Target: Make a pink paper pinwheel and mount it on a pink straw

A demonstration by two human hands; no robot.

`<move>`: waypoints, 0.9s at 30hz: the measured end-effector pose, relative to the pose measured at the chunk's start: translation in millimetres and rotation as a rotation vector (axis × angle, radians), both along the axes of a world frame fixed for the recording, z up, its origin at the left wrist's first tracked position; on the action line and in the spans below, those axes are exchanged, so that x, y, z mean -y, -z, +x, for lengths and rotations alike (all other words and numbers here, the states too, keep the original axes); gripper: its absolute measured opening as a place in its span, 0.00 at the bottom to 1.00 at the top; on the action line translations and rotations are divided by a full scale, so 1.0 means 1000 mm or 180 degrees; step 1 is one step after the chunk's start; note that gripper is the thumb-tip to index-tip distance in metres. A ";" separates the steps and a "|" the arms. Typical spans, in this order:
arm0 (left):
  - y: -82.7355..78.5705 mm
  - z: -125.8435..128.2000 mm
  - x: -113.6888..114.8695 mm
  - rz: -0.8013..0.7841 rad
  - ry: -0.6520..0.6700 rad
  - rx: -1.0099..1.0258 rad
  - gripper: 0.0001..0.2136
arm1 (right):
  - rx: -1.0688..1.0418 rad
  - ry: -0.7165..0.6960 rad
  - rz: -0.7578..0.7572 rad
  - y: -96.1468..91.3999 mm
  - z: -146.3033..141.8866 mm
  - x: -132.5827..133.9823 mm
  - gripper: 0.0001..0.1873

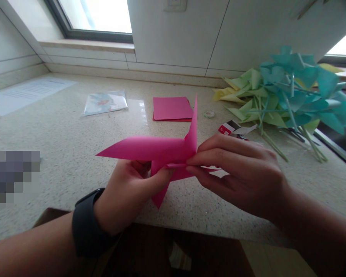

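A pink paper pinwheel (158,148) with curled, pointed blades is held between my two hands above the counter's front edge. My left hand (135,188), with a dark watch on the wrist, grips it from below, the thumb pressed on the paper near the middle. The fingertips of my right hand (236,165) pinch a thin pink rolled piece at the pinwheel's right side. Whether that roll is a separate stick or part of the sheet, I cannot tell. The left fingers behind the paper are partly hidden.
Pink paper squares (172,108) and a small tape roll (209,114) lie farther back. Green and blue paper pinwheels (300,84) are heaped at the right, near a small opened box (229,127) and dark scissors (295,134). A plastic packet (106,102) and printed sheet (31,94) lie left.
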State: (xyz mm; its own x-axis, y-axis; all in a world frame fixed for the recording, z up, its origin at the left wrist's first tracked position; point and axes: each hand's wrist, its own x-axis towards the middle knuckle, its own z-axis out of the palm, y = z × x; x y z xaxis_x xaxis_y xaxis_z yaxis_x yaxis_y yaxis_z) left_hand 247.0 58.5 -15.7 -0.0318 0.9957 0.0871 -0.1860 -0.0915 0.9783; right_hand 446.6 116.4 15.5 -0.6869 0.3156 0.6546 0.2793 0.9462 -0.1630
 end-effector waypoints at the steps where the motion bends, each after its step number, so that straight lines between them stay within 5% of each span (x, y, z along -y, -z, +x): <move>1: 0.000 0.000 0.000 0.0051 -0.0046 -0.0104 0.05 | -0.0004 0.0010 0.0021 0.000 0.000 0.000 0.02; 17: 0.015 -0.011 0.017 0.0595 -0.0661 -0.2069 0.04 | -0.0094 0.0009 -0.0330 -0.005 -0.003 0.007 0.05; 27: 0.013 -0.012 0.018 0.0723 -0.0702 -0.1996 0.12 | -0.0189 -0.0065 -0.0303 -0.005 -0.002 0.009 0.06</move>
State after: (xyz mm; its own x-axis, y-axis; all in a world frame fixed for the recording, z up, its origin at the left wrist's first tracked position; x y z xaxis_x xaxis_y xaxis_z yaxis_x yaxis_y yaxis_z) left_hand 235.3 40.3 -29.1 -0.1068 0.9267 0.3602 0.4534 -0.2771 0.8471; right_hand 445.1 107.8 20.7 -0.6547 0.3646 0.6621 0.2472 0.9311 -0.2683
